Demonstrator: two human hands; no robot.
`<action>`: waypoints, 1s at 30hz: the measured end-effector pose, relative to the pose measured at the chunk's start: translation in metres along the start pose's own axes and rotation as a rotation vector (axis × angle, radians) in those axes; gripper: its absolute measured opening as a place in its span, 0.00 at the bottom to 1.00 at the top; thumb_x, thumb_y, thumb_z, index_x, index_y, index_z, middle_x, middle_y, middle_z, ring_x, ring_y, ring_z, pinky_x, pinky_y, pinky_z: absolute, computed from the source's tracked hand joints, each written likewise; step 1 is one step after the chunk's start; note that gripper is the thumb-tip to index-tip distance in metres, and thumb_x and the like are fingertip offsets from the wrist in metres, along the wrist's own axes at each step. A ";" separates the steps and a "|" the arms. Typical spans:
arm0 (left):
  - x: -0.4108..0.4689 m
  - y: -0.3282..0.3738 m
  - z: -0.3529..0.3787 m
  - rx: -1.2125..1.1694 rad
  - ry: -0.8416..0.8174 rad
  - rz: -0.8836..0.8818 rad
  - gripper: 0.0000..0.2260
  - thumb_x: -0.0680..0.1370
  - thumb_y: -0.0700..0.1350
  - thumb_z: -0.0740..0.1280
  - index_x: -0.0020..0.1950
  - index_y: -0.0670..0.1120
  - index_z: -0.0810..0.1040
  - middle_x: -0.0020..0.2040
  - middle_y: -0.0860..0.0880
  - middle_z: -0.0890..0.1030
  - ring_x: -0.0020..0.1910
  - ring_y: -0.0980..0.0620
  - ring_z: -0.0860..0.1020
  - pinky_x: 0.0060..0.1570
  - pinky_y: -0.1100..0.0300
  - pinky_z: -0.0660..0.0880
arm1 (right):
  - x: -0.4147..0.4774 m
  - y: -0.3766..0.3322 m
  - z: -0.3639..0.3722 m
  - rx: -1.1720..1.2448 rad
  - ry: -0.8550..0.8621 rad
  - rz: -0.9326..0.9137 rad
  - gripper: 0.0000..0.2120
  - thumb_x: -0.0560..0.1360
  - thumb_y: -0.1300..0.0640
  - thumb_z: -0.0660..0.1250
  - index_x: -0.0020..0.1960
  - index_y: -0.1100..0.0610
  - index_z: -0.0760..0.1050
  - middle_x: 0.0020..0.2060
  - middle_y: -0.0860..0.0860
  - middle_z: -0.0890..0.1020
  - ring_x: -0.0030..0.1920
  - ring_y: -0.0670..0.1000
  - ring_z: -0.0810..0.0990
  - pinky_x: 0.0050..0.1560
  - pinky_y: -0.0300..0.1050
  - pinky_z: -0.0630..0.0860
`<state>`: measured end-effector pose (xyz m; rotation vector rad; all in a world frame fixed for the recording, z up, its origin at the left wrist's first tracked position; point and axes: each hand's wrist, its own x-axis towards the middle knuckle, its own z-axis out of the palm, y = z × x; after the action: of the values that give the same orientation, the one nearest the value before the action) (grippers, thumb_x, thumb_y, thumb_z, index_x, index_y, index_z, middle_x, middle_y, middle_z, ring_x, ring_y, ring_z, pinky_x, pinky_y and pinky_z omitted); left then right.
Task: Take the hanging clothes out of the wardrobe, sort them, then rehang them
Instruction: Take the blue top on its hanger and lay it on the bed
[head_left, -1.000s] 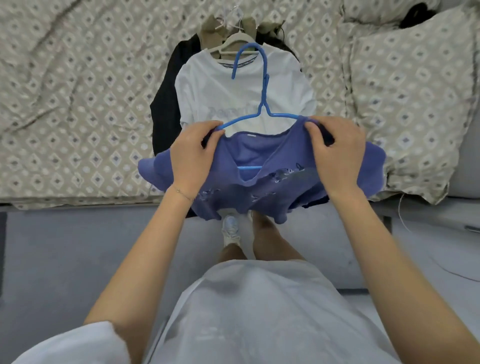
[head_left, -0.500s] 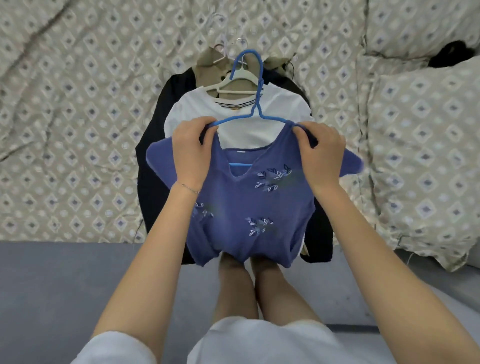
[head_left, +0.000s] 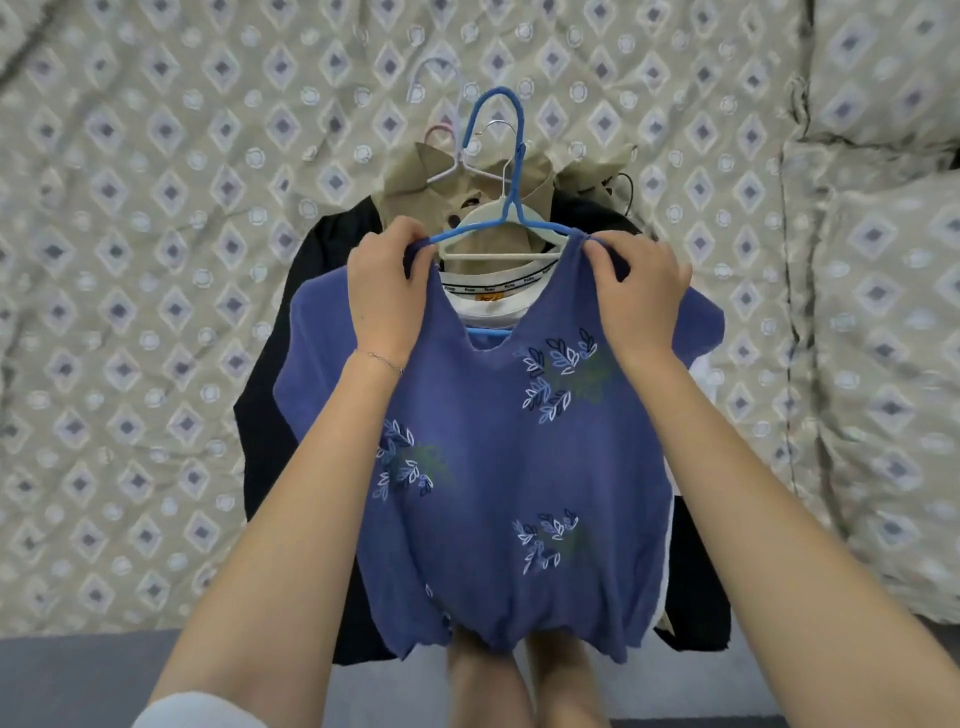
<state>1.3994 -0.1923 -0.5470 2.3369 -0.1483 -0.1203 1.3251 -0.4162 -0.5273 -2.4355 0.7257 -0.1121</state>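
Observation:
A blue knit top (head_left: 498, 457) with embroidered leaf sprigs hangs on a blue hanger (head_left: 506, 171), held flat over a pile of clothes on the bed. My left hand (head_left: 387, 291) grips its left shoulder at the hanger's arm. My right hand (head_left: 641, 293) pinches the right shoulder. Under it lie a white T-shirt (head_left: 498, 306) on a cream hanger (head_left: 493, 213), a beige garment (head_left: 467, 176) on a pale pink hanger (head_left: 444, 150), and a black garment (head_left: 291, 405). Most of the pile is hidden by the blue top.
The bed is covered by a beige quilt (head_left: 145, 312) with a diamond pattern. A pillow (head_left: 878, 389) in the same fabric lies at the right. The grey floor (head_left: 93, 675) and my legs show at the bottom edge.
The bunched blue top has dropped open to its full length on the hanger. Both hands carried it forward and up over the pile on the bed, and the view has moved closer.

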 end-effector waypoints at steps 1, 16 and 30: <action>0.002 -0.006 0.007 -0.002 0.000 -0.001 0.04 0.79 0.42 0.66 0.49 0.43 0.78 0.42 0.49 0.80 0.42 0.46 0.74 0.48 0.52 0.71 | 0.004 0.005 0.008 -0.012 -0.011 0.011 0.13 0.80 0.46 0.60 0.55 0.48 0.82 0.45 0.49 0.82 0.51 0.53 0.75 0.52 0.44 0.58; -0.026 -0.037 0.022 0.087 0.035 0.032 0.14 0.78 0.42 0.65 0.63 0.46 0.79 0.62 0.50 0.80 0.63 0.48 0.76 0.69 0.52 0.65 | -0.008 0.019 0.028 -0.141 -0.191 -0.007 0.18 0.78 0.51 0.65 0.68 0.52 0.74 0.64 0.52 0.75 0.66 0.56 0.69 0.62 0.50 0.65; -0.192 0.034 -0.070 0.364 0.050 -0.081 0.23 0.80 0.51 0.64 0.75 0.50 0.69 0.77 0.45 0.65 0.77 0.42 0.60 0.74 0.37 0.49 | -0.141 -0.046 -0.071 -0.343 -0.411 -0.226 0.31 0.79 0.41 0.62 0.78 0.50 0.60 0.78 0.54 0.59 0.78 0.58 0.51 0.76 0.57 0.51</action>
<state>1.2161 -0.1383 -0.4660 2.7077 -0.0535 -0.0791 1.2107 -0.3476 -0.4309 -2.7306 0.3023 0.4483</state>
